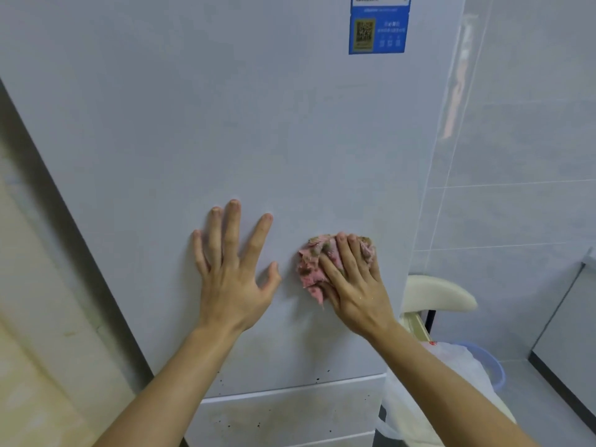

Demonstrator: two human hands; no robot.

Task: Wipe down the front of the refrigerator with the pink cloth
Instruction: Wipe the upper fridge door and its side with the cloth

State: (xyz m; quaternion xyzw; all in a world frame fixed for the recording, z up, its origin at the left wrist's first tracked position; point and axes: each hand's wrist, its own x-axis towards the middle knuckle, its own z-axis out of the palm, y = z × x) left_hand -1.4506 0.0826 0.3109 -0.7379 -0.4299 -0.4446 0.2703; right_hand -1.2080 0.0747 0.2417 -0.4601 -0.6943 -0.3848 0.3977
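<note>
The white refrigerator front [245, 130] fills most of the view. My right hand [354, 282] presses a crumpled pink cloth [311, 269] with dirty brownish patches flat against the door, low and right of centre. My left hand [232, 272] rests flat on the door just left of the cloth, fingers spread, holding nothing. Dark specks dot the door's bottom edge [317, 379] and the lower drawer front [283, 417].
A blue sticker [377, 25] with a code sits at the door's top right. Right of the fridge are a tiled wall [516, 156], a cream chair back [438, 293], a blue bucket [493, 366] with a white plastic bag [445, 375], and a cabinet [567, 333]. A beige wall [42, 317] stands at left.
</note>
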